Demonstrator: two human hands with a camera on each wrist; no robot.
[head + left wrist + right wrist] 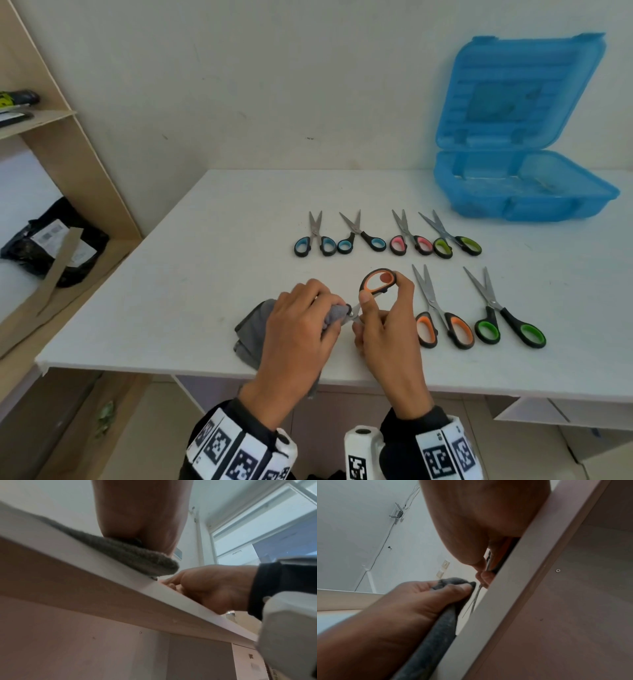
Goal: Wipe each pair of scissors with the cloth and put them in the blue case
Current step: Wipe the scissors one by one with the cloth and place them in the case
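Note:
My right hand (383, 318) grips orange-handled scissors (378, 281) by the handles, near the table's front edge. My left hand (301, 318) holds a grey cloth (253, 325) bunched around the blades, which are mostly hidden. In the right wrist view the left hand (436, 593) pinches the cloth (450, 582) beside the thin blades (475, 599). In the left wrist view the cloth (137, 557) lies on the table edge under my palm. The blue case (520, 192) stands open at the back right. Several more scissors lie on the table in two rows, among them an orange pair (442, 318) and a green pair (507, 315).
The white table (205, 267) has a wall behind it. A wooden shelf unit (78, 164) stands to the left, holding a black bag (51, 243). The far row of scissors (387, 236) lies between my hands and the case.

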